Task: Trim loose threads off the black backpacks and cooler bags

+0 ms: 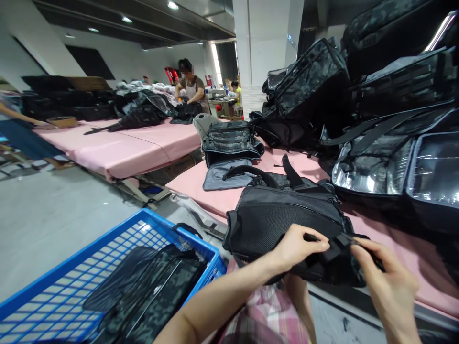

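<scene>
A black backpack (287, 215) with a mesh panel lies on the edge of the pink-covered table, its shoulder straps toward the far side. Over its near right corner, my left hand (301, 246) pinches a black strap between thumb and fingers. Opposite it, my right hand (387, 282) is closed on a black strap too, its thumb and index finger close to a dark piece that looks like a buckle (339, 246). Black on black, the finer parts between my fingertips are hard to make out.
A blue plastic basket (143, 215) with camouflage bags (154, 286) stands at lower left. Behind the backpack sits an opened camouflage bag (229, 138). Bags with silver lining (373, 165) are piled at right. A co-worker (193, 86) stands at the far pink table (143, 148).
</scene>
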`<state>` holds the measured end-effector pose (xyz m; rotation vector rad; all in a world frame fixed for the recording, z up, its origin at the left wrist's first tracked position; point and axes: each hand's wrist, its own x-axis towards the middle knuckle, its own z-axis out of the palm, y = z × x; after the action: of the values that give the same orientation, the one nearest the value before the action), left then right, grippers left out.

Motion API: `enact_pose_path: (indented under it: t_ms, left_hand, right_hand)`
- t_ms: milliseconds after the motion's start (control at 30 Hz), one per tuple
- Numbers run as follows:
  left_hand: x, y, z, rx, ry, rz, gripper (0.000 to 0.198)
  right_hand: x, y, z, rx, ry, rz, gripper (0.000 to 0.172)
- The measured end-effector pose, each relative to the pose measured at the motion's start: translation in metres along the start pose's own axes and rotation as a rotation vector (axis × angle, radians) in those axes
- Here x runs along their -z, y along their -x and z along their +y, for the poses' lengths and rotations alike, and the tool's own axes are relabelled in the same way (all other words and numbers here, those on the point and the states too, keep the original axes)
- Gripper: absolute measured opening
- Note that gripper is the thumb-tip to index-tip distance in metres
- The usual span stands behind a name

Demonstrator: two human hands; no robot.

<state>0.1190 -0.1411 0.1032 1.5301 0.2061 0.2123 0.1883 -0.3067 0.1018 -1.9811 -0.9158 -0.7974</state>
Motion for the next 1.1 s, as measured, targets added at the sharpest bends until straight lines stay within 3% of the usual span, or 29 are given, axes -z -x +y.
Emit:
enact_pose_path:
  t_ms: [100,167,233,400,500,600,700,800,1100]
  left_hand:
    - [0.004,-0.002,0.002,0.289,0.299,-0.189,0.027]
    - [0.005,-0.002,0.002,0.292,0.321,-0.227,0.027]
    - [0.006,0.001,0.003,0.226,0.250,-0.245,0.026]
    - [0.018,0.008,0.008,0.104,0.204,-0.081,0.040]
    - [0.023,0.007,0.011,0.091,0.260,-0.019,0.038]
    - [0.025,0.004,0.013,0.117,0.311,0.021,0.039]
    - [0.023,0.002,0.013,0.134,0.326,0.028,0.038]
    - [0.023,0.001,0.013,0.130,0.317,0.029,0.037]
    - [0.037,-0.002,0.012,0.176,0.155,-0.166,0.031]
  right_hand:
    - [-0.007,-0.003,0.004,-0.075,-0.150,-0.145,0.035]
    - [-0.014,-0.006,0.001,-0.051,-0.199,-0.287,0.032]
    - [-0.021,-0.011,-0.004,-0.081,-0.267,-0.381,0.017]
    - [-0.035,-0.020,-0.007,-0.323,-0.442,-0.445,0.030]
    - [-0.040,-0.017,-0.001,-0.339,-0.397,-0.371,0.034]
    - [-0.038,-0.011,0.001,-0.219,-0.176,-0.180,0.041]
    - [-0.032,-0.006,-0.004,0.058,-0.033,-0.062,0.020]
    - [-0.028,-0.007,-0.009,0.267,0.033,-0.070,0.015]
    - [-0.022,-0.015,0.006,0.356,-0.051,-0.212,0.016]
